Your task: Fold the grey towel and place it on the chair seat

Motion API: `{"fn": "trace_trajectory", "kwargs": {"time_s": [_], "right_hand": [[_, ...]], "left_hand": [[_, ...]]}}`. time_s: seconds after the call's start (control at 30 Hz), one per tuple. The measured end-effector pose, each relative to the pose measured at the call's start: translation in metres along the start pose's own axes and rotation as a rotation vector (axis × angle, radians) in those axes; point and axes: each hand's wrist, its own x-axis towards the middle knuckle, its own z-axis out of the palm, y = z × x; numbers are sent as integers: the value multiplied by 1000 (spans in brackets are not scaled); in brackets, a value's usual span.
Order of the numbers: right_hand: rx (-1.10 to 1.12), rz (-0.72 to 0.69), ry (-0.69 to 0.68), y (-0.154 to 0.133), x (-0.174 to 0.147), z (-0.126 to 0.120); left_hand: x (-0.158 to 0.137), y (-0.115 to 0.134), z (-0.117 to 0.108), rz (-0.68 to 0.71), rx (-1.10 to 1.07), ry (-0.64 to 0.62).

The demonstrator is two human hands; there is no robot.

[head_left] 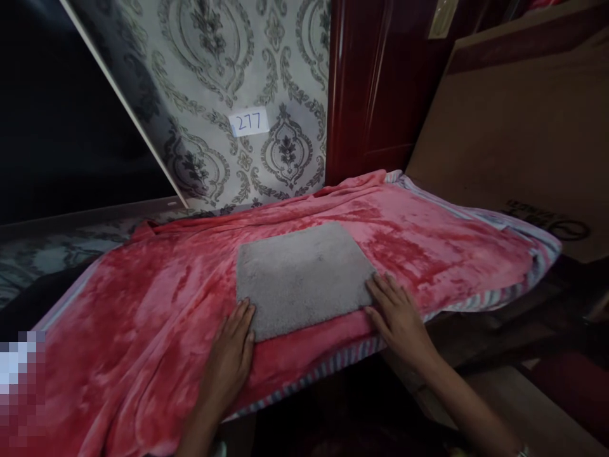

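A grey plush cloth point(304, 273) lies flat on a red fleece blanket point(166, 330) in the middle of the head view. At the cloth's near left corner rests my left hand point(233, 346), palm down, fingertips touching its edge. My right hand point(397, 317) is at the near right corner, its fingers stretched out over the cloth's edge and the blanket. Neither hand is closed around anything.
Striped fabric point(352, 355) shows along the blanket's near edge. A dark screen point(76, 114) stands at the left, a cardboard box point(514, 139) at the right. Behind are patterned wallpaper point(204, 76), a paper label point(249, 121) reading 277 and a dark red door point(371, 89).
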Motion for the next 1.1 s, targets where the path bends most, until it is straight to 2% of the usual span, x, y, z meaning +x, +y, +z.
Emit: {"fn": "trace_trajectory", "kwargs": {"time_s": [0.1, 0.2, 0.27, 0.4, 0.53, 0.67, 0.8, 1.1], "right_hand": [[220, -56, 32, -20, 19, -4], [424, -111, -37, -54, 45, -3], [512, -147, -109, -79, 66, 2], [535, -195, -262, -118, 103, 20], [442, -148, -395, -131, 116, 41], [360, -113, -409, -126, 115, 49], [239, -80, -428, -109, 118, 44], [-49, 160, -368, -21, 118, 18]], "left_hand": [[6, 1, -8, 11, 0, 39], [25, 7, -17, 26, 18, 103], [46, 13, -20, 46, 25, 97], [87, 24, -11, 29, 85, -53], [98, 26, 9, -40, 189, -210], [92, 24, 19, -31, 258, -211], [92, 27, 16, -32, 282, -222], [93, 39, 8, -96, 247, -302]]}}
